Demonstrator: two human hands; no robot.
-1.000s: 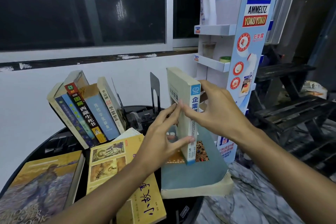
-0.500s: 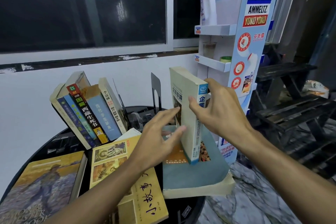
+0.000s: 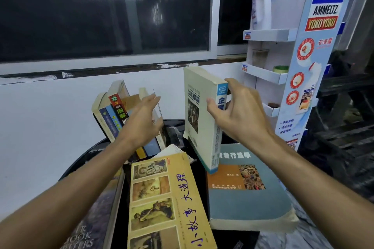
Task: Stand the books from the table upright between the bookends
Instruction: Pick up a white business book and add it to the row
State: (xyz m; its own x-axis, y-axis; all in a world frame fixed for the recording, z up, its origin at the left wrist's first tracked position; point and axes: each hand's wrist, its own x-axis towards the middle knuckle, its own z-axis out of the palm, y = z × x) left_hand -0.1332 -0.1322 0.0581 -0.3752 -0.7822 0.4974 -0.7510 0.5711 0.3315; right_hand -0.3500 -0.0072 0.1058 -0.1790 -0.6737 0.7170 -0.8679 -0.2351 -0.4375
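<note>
Progress looks to be somewhere near the middle, judging by how the books lie. Several already stand as a leaning row (image 3: pixel 113 115) at the back left of the black table (image 3: pixel 201 204), tops tipped to the left rather than truly upright. The thin dark edge of one bookend (image 3: pixel 158 105) shows just at the row's right end (the other bookend is out of sight, perhaps behind the lifted book). The right hand (image 3: pixel 240 115) grips a cream book (image 3: pixel 199 111) by its spine edge, thumb on the front cover and fingers wrapped behind. It holds the book tilted in the air to the right of the row, its lower corner over the grey-blue book (image 3: pixel 249 206). The left hand (image 3: pixel 141 125) is open, fingers straight, laid at the right side of the row as if to steady it or press it back; whether it actually touches cannot be told for sure. Left to do: the cream book has to go in, and at least three more lie flat. These are the grey-blue one at the right, a yellow book (image 3: pixel 168 198) in the middle, and a dark-covered book (image 3: pixel 91 226) at the near left, partly cut off by the frame. The row also wants straightening before the job counts as done.
</note>
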